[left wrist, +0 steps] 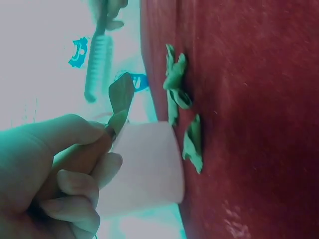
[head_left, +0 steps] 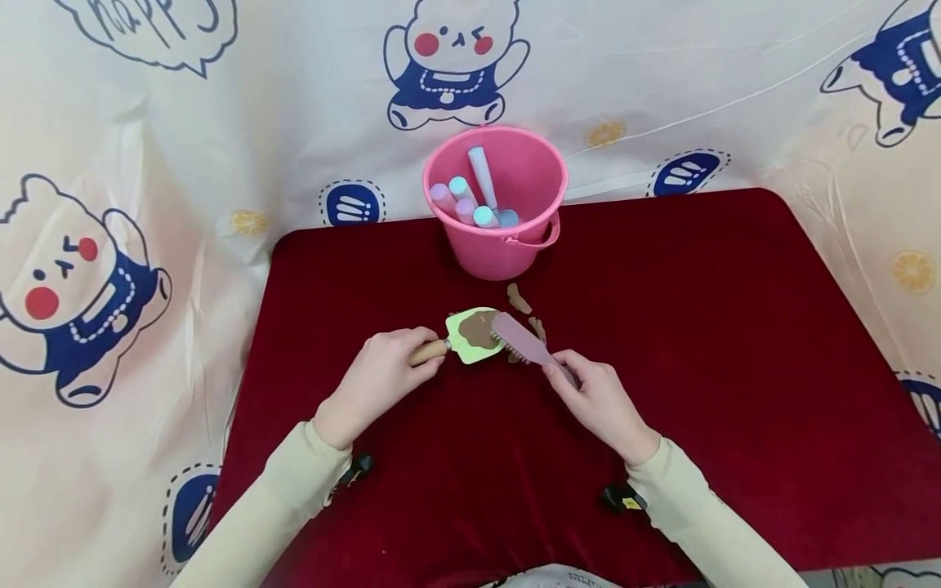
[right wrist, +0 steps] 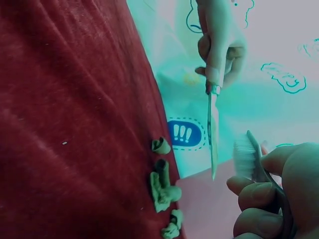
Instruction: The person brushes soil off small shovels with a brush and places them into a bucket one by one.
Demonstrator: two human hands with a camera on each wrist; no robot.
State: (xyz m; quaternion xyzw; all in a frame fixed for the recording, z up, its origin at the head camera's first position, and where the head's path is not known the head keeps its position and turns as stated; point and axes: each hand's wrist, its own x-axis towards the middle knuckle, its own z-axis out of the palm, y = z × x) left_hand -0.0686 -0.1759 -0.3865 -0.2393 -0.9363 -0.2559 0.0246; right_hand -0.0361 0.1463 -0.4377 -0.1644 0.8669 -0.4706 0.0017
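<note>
My left hand (head_left: 378, 376) grips the wooden handle (head_left: 429, 352) of a small pale-green hand shovel (head_left: 465, 353). A flat brown patch (head_left: 476, 328) shows on its blade; whether it is a loose scrap or a mark, I cannot tell. Both wrist views show the blade edge-on, raised off the table. In my right hand (head_left: 599, 396) is a mauve brush (head_left: 524, 339), held by its handle with the bristles (right wrist: 244, 155) towards the shovel. A gap shows between bristles and blade in the right wrist view. Several curled brown scraps (head_left: 518, 299) lie on the cloth below and beyond the tools.
A pink bucket (head_left: 488, 257) stands at the table's back edge, its handle hanging at the front right. Several pastel sticks or tubes (head_left: 463, 204) with rounded ends are inside. Dark red cloth (head_left: 698, 327) covers the table, with a printed white curtain (head_left: 294, 98) around it.
</note>
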